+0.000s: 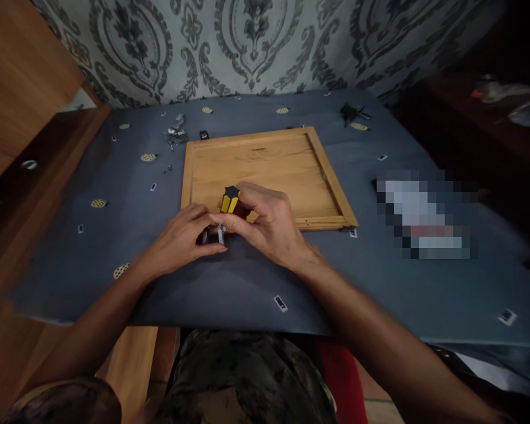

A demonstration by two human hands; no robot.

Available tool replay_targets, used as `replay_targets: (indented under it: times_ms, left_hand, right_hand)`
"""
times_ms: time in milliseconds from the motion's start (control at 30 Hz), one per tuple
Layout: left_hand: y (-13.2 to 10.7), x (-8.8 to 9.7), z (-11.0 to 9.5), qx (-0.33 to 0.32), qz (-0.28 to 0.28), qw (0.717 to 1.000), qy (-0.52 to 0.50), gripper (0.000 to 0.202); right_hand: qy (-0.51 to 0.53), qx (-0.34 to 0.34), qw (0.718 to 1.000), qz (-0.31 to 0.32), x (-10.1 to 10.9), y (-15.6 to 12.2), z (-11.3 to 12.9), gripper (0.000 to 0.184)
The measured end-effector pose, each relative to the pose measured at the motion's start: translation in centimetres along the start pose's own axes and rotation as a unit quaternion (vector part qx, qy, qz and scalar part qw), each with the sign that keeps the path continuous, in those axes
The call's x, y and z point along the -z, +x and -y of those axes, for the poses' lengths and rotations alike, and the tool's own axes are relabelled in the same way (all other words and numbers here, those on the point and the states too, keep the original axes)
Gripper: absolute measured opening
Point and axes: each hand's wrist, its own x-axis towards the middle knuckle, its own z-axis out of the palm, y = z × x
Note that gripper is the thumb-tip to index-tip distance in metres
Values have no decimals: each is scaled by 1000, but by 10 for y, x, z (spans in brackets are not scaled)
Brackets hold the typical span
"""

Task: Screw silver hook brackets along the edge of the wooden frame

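Note:
A wooden cabinet door panel (291, 159) with a raised frame lies flat on the dark blue cloth. At its near left corner my right hand (269, 227) is wrapped round a yellow-and-black screwdriver (229, 199), held upright with the tip down. My left hand (181, 238) is right beside it, fingers pinched on a small metal fitting (221, 232) at the screwdriver's tip. The tip itself is hidden by my fingers.
Loose screws and metal hardware (175, 134) lie at the back left of the cloth (115, 235), a dark tool (351, 112) at the back right. A blurred-out item (424, 215) rests to the right. Patterned wall behind, wooden furniture (22, 76) on the left.

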Motion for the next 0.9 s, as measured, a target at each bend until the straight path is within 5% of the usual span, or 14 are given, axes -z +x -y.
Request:
replay_targets:
  times_ms: [300,533,900]
  left_hand:
    - [1,3,-2,14,10,1000,-16,33]
    - [4,7,-5,26,35,999,-18,34]
    - [4,7,-4,39,42,998,-39,31]
  right_hand:
    - [-19,17,998,-59,-5,-7,5,34]
    - [31,-97,982,-159,-3,-6,7,31]
    - [43,-125,987,-88,-3,-5,8,29]
